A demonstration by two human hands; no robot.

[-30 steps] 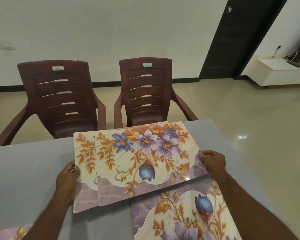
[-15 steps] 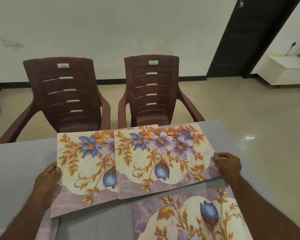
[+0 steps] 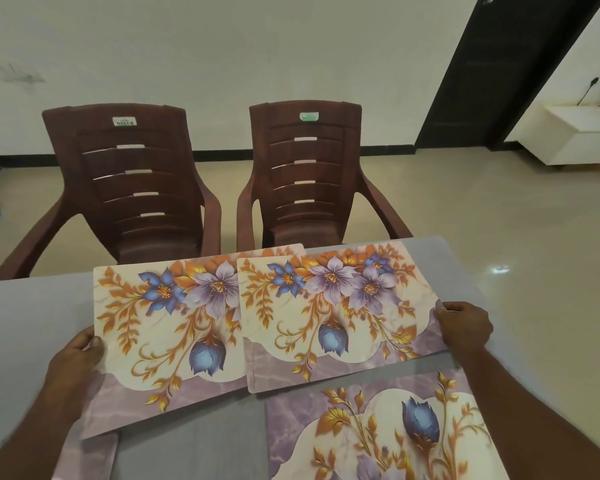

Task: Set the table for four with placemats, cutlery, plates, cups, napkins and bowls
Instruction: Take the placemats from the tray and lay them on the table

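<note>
Two floral placemats lie at the far side of the grey table (image 3: 28,313). My left hand (image 3: 75,358) grips the left edge of the left placemat (image 3: 160,341). My right hand (image 3: 465,327) grips the right edge of the right placemat (image 3: 340,317), which overlaps the left one a little. A third placemat (image 3: 378,431) lies near me on the right. A corner of a fourth placemat (image 3: 90,455) shows at the lower left, under my left forearm.
Two brown plastic chairs (image 3: 129,188) (image 3: 309,174) stand behind the table's far edge. A dark door (image 3: 492,71) and a low white cabinet (image 3: 568,133) are at the right, with open tiled floor (image 3: 516,237) beyond the table's right edge.
My left hand has slid the left placemat further left, out from under the right one, so more of its pattern shows. The right placemat stayed with my right hand.
</note>
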